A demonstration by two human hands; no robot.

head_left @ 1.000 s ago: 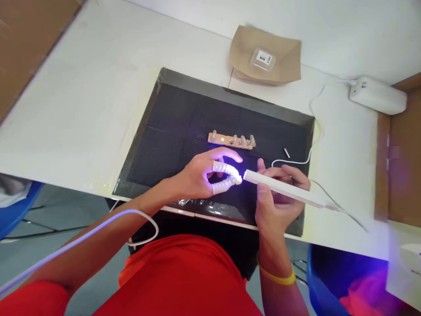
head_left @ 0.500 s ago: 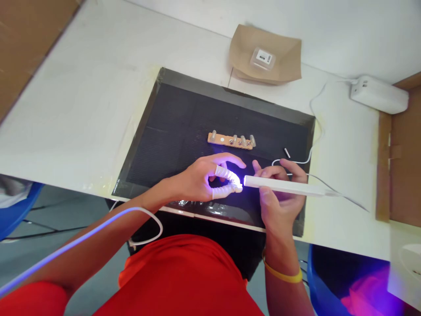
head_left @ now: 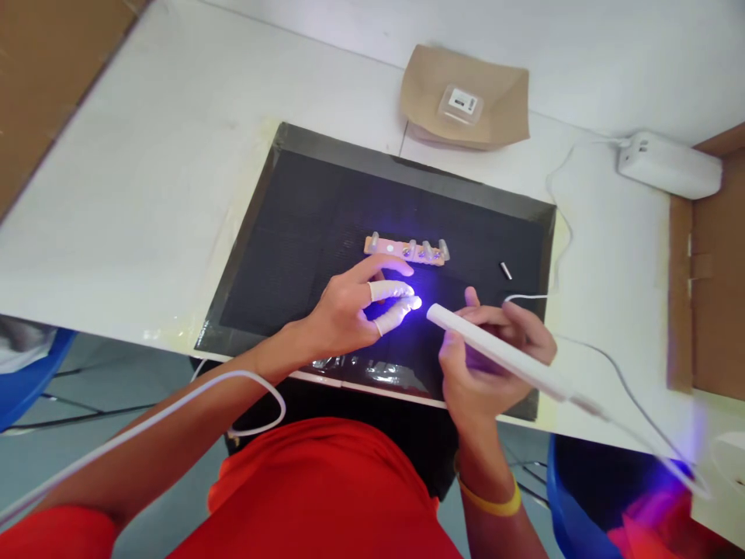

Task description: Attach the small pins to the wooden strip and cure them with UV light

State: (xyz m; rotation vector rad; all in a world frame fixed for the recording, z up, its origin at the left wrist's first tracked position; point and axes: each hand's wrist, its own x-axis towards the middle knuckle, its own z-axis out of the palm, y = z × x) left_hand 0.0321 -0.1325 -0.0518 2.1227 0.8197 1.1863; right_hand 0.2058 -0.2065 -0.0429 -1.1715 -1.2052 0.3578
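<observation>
My left hand [head_left: 349, 307], with white finger covers [head_left: 387, 290] on the thumb and index finger, pinches something small. Violet glare washes that thing out, so its kind cannot be made out. In my right hand [head_left: 477, 388] lies a white pen-shaped UV lamp [head_left: 494, 349] with a cord at its rear, its tip aimed at the pinched fingertips, a small gap apart. Just beyond my left hand, a tan strip [head_left: 399, 250] lies on the black mat [head_left: 326, 202]. Several clear pieces shaped like nail tips [head_left: 427, 249] stand on the strip.
A small metallic cylinder [head_left: 506, 271] lies on the mat's right side. Behind the mat sits a brown paper tray [head_left: 500, 101] holding a clear plastic box [head_left: 461, 105]. A white power bank [head_left: 669, 164] with a thin cable is at the right, near a cardboard wall [head_left: 719, 287].
The lamp has tilted, its rear end swinging toward me, and my right hand has turned with it. My left hand has shifted slightly away from me, closer to the strip.
</observation>
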